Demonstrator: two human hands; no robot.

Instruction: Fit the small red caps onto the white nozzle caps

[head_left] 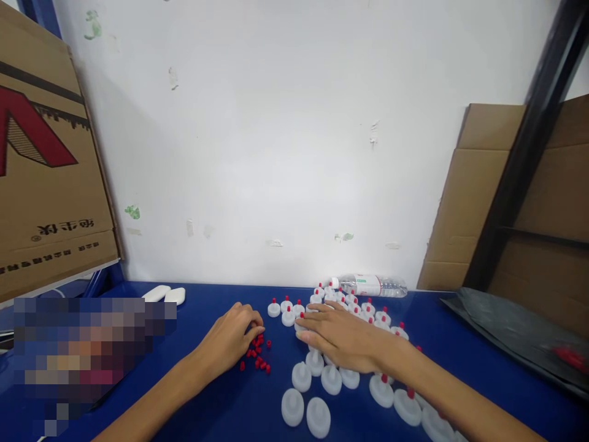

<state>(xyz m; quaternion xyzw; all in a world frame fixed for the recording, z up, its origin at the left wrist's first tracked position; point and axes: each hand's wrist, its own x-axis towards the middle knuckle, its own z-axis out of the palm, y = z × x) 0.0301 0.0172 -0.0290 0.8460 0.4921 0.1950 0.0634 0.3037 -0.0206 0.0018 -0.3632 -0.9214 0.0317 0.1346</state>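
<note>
My left hand (237,334) is beside a loose pile of small red caps (259,362) on the blue table, its thumb and fingers pinched together at the pile's far edge. What is between those fingertips is hidden. My right hand (343,331) reaches over a group of round white nozzle lids. Its thumb and index finger sit either side of a white lid (298,328) with a red tip, partly covered by the hand. Nearer to me are white lids with bare nozzles (302,376). Red-tipped white lids (274,309) stand beyond and right of the hand.
A clear plastic bottle (368,285) lies against the wall behind the lids. Two white objects (175,296) rest at the back left. Cardboard boxes (50,153) flank the left side, flattened cardboard (469,209) the right. A grey plastic bag (510,331) lies on the right.
</note>
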